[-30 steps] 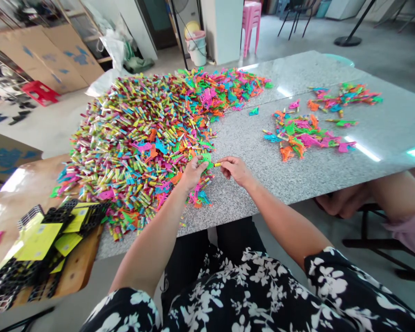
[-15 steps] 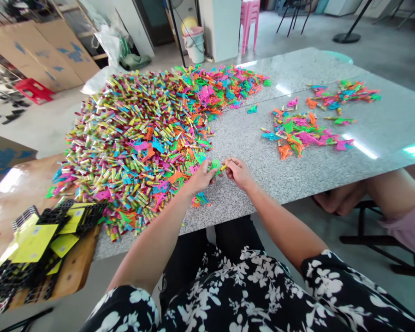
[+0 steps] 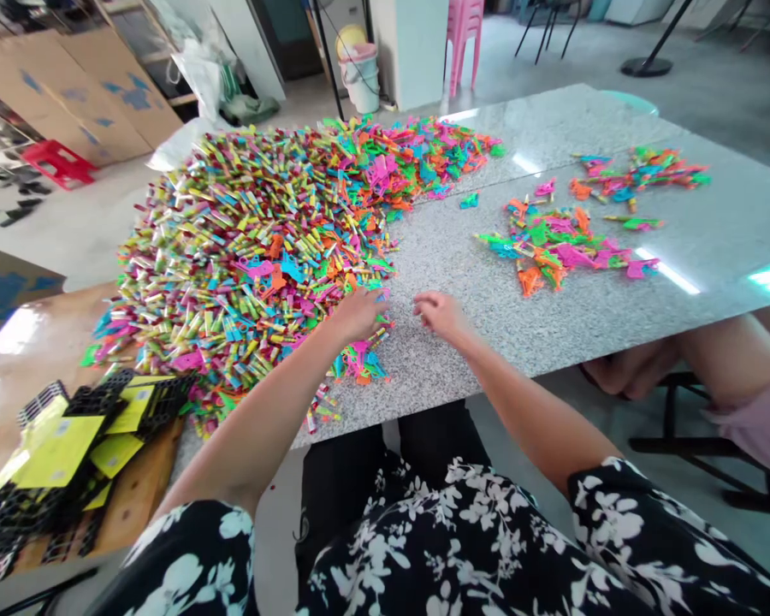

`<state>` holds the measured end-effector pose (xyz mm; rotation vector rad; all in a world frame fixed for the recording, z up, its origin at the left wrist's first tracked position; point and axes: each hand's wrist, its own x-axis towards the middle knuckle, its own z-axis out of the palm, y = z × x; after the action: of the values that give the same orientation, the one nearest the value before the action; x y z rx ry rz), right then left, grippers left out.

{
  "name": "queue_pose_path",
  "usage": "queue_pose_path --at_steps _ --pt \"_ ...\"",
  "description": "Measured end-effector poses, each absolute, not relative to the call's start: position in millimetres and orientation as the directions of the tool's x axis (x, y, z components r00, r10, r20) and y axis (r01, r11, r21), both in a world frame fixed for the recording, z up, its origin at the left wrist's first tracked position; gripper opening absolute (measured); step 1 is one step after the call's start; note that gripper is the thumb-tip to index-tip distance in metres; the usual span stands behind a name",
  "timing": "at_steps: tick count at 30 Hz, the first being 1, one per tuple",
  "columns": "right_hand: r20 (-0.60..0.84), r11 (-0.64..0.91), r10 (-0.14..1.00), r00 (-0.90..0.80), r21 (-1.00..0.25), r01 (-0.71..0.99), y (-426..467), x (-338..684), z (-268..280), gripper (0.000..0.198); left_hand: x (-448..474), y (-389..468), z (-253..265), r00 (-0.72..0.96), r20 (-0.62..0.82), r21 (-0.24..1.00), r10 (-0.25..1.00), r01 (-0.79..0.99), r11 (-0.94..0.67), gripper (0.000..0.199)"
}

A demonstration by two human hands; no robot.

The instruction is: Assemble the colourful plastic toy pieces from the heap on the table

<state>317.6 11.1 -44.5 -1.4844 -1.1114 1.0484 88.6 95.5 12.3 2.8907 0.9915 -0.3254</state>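
Note:
A large heap of short, multicoloured tubes [image 3: 231, 222] covers the left of the granite table [image 3: 436, 376]. Bright plastic toy guns [image 3: 365, 364] lie along its near right edge. My left hand [image 3: 359, 315] reaches down among these toy guns; its fingertips are partly hidden, so whether it grips one is unclear. Just to its right, my right hand [image 3: 441, 315] hovers over bare granite with fingers loosely bent and apart, nothing visible in them. Further right sits a smaller pile of toy guns [image 3: 571, 244], some with tubes at their ends; a green one [image 3: 488, 242] lies at its left side.
Another small group of toy guns [image 3: 660, 171] lies farther back. At lower left, black plastic grids with yellow cards [image 3: 61, 449] rest on a wooden table [image 3: 147, 496]. A person's legs [image 3: 712, 351] are under the table's right side. Pink stools [image 3: 465, 43] stand behind.
The green toy gun with a yellow tube has left my hands; a green one now lies at the right pile's left side. My left hand has moved left to the heap's edge.

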Motion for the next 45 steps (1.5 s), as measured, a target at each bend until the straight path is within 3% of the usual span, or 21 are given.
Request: queue_pose_path --at_steps 2,4,7,10,16,19,21,24,26,27,30,32,39,45 --pt "0.049 0.093 0.993 -0.107 -0.886 0.454 -0.6 288.4 -44.1 0.017 93.5 93.1 19.4 0.77 -0.26 -0.094 0.583 0.581 -0.808 0.037" --pt "0.086 0.272 0.949 -0.303 -0.706 0.654 -10.5 265.3 -41.4 0.023 98.5 91.3 25.8 0.774 -0.285 -0.135 0.565 0.551 -0.823 0.035" --pt "0.027 0.357 0.921 -0.389 -0.461 0.812 -17.6 247.8 -33.1 0.035 101.2 91.4 31.2 0.775 -0.309 -0.177 0.552 0.523 -0.834 0.039" --pt "-0.003 0.354 0.926 -0.377 -0.335 0.873 -18.0 242.9 -22.9 0.038 96.9 92.7 31.3 0.787 -0.302 -0.189 0.538 0.503 -0.843 0.04" --pt "-0.085 0.305 0.934 -0.347 -0.316 0.898 -17.5 244.8 -16.1 0.034 76.0 94.6 24.9 0.844 -0.137 -0.068 0.519 0.515 -0.855 0.034" --pt "-0.11 0.236 0.95 -0.293 -0.363 0.901 -15.7 253.2 -23.0 0.034 65.3 97.9 20.2 0.8 -0.024 0.03 0.599 0.6 -0.8 0.013" --pt "-0.093 0.142 0.975 -0.2 -0.432 0.891 -12.2 261.4 -28.3 0.024 61.0 99.7 16.7 0.712 0.097 0.193 0.695 0.672 -0.715 0.01" --pt "-0.083 -0.059 0.997 0.0 -0.702 0.709 -5.6 273.1 -33.3 0.009 61.0 98.4 13.5 0.359 0.223 0.636 0.906 0.651 -0.414 0.02" --pt "-0.127 -0.163 0.985 0.114 -0.901 0.403 -2.8 277.0 -33.6 0.009 64.8 94.2 13.5 0.139 0.117 0.893 0.983 0.419 -0.165 0.031" --pt "-0.157 -0.187 0.976 0.149 -0.959 0.213 -2.2 277.2 -33.0 0.012 67.3 91.3 14.1 0.097 0.034 0.958 0.995 0.279 -0.06 0.037" --pt "-0.196 -0.15 0.967 0.165 -0.955 -0.254 -3.1 272.6 -28.6 0.022 75.7 80.9 17.0 0.141 -0.147 0.989 0.979 -0.013 0.151 0.049" --pt "-0.192 -0.123 0.971 0.141 -0.911 -0.393 -4.1 268.0 -24.5 0.027 81.6 73.5 19.0 0.18 -0.189 0.974 0.965 -0.088 0.207 0.053" --pt "-0.133 -0.045 0.98 0.151 -0.874 -0.483 -1.5 264.6 -14.7 0.036 100.1 53.4 19.5 0.247 -0.2 0.959 0.948 -0.148 0.241 0.053" --pt "-0.129 -0.044 0.979 0.157 -0.89 -0.454 -5.4 263.8 -13.1 0.035 106.0 47.3 15.5 0.245 -0.197 0.962 0.949 -0.14 0.235 0.051"
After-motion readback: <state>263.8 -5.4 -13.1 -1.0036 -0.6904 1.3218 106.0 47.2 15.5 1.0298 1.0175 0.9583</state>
